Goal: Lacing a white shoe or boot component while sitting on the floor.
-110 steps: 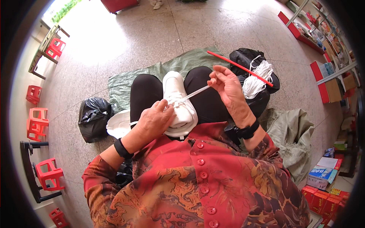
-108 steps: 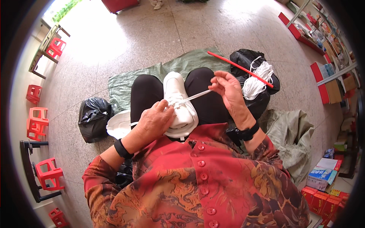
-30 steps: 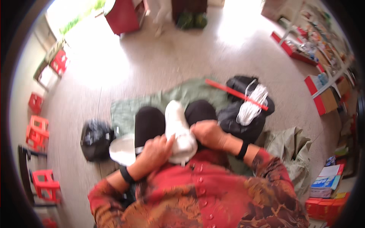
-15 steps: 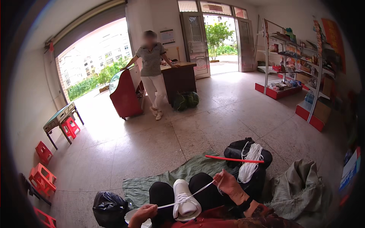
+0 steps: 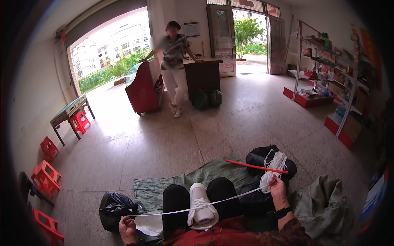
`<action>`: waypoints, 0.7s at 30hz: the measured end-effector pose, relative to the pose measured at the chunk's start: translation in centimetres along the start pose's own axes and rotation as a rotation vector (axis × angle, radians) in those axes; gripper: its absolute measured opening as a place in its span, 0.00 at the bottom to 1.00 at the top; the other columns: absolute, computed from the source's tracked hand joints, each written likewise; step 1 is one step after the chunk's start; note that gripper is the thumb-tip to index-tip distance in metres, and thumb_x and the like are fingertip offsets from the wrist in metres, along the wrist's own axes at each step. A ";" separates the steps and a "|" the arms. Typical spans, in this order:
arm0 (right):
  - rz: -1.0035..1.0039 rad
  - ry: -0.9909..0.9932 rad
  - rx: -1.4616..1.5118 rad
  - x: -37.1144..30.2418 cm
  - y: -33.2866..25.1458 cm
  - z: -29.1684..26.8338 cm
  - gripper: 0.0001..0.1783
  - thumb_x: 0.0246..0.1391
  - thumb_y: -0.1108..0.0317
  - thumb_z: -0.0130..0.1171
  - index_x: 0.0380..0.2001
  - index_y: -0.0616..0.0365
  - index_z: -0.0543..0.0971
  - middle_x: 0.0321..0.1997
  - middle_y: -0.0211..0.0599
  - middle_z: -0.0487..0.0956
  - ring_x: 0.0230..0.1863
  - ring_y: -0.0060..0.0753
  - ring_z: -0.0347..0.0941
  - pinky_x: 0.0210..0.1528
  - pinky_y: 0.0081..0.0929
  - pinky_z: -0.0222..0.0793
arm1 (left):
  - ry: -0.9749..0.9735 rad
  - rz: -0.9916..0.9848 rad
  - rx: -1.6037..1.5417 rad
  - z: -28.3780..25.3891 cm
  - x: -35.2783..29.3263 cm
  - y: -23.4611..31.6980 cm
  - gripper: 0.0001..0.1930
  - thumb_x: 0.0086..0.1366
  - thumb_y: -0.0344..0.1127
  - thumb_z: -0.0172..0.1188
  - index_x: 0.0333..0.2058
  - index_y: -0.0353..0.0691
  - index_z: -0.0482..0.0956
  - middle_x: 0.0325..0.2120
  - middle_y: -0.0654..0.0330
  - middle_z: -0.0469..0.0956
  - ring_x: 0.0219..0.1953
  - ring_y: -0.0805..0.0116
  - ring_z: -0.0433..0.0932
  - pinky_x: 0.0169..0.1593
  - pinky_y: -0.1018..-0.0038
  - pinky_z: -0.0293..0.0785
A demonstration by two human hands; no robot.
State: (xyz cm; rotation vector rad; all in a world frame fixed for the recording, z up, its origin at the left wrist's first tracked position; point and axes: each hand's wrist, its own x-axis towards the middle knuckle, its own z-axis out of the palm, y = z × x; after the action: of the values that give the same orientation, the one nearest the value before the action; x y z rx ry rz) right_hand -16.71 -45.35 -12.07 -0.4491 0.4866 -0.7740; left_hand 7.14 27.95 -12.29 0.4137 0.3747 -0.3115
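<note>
A white lace-up shoe (image 5: pixel 198 192) sits between my black-clad knees, its opening toward me. A white shoelace (image 5: pixel 240 196) runs taut across the shoe's lacing, stretched between both hands. At its left end, my left hand (image 5: pixel 127 226) pinches the lace with closed fingers, close to a black plastic bag. My right hand (image 5: pixel 278 189) grips the other end, raised beside a bundle of white laces (image 5: pixel 269 180). A second white shoe (image 5: pixel 150 224) lies partly seen left of my knees, beyond the left hand. Whether the lace passes through the eyelets cannot be made out.
A green woven sheet (image 5: pixel 160 186) covers the floor ahead. Near it are a black plastic bag (image 5: pixel 115 207), a red stick (image 5: pixel 254 166) across a black bundle (image 5: pixel 259 156), and a grey-green sack (image 5: pixel 322 203). A person (image 5: pixel 174 61) stands by a counter; red stools (image 5: pixel 46 178) line the left.
My hands have moved wide apart, left hand leftward and right hand rightward, drawing the lace out longer across the shoe. The second shoe shows more. The view has shifted slightly.
</note>
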 end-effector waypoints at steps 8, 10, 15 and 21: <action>-0.102 -0.218 -0.656 -6.3 2.9 4.6 0.19 0.60 0.72 0.50 0.54 0.56 0.64 0.30 0.32 0.73 0.21 0.15 0.64 0.24 0.15 0.63 | 0.261 0.167 0.041 0.3 -0.5 -0.5 0.18 0.68 0.48 0.53 0.20 0.48 0.74 0.19 0.65 0.76 0.20 0.70 0.75 0.30 0.67 0.76; 0.140 -0.460 -0.884 -8.8 4.2 7.5 0.12 0.62 0.69 0.51 0.48 0.57 0.70 0.29 0.29 0.74 0.23 0.12 0.65 0.25 0.12 0.63 | 0.381 0.254 0.076 2.7 -0.4 -1.2 0.17 0.66 0.47 0.57 0.20 0.48 0.74 0.26 0.62 0.81 0.34 0.64 0.82 0.45 0.47 0.74; -0.026 -0.942 -1.214 -14.7 8.2 14.3 0.07 0.63 0.68 0.52 0.35 0.61 0.75 0.26 0.31 0.75 0.26 0.21 0.68 0.30 0.23 0.65 | -0.097 0.352 0.448 13.4 -2.7 -8.6 0.12 0.69 0.40 0.55 0.26 0.42 0.73 0.23 0.64 0.75 0.23 0.73 0.72 0.33 0.73 0.71; -0.240 -1.056 -1.329 -14.3 12.2 15.2 0.06 0.59 0.70 0.55 0.33 0.63 0.74 0.28 0.44 0.75 0.29 0.40 0.72 0.33 0.31 0.67 | -0.448 -0.145 1.076 19.1 -7.6 -18.9 0.05 0.68 0.33 0.56 0.33 0.39 0.73 0.24 0.68 0.72 0.23 0.80 0.68 0.27 0.82 0.65</action>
State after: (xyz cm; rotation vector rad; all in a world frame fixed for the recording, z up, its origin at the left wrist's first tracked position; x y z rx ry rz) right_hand -10.27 -23.84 -3.01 -2.0414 -0.1438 -0.2359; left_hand -0.99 4.71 0.81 1.3419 -0.2460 -0.7284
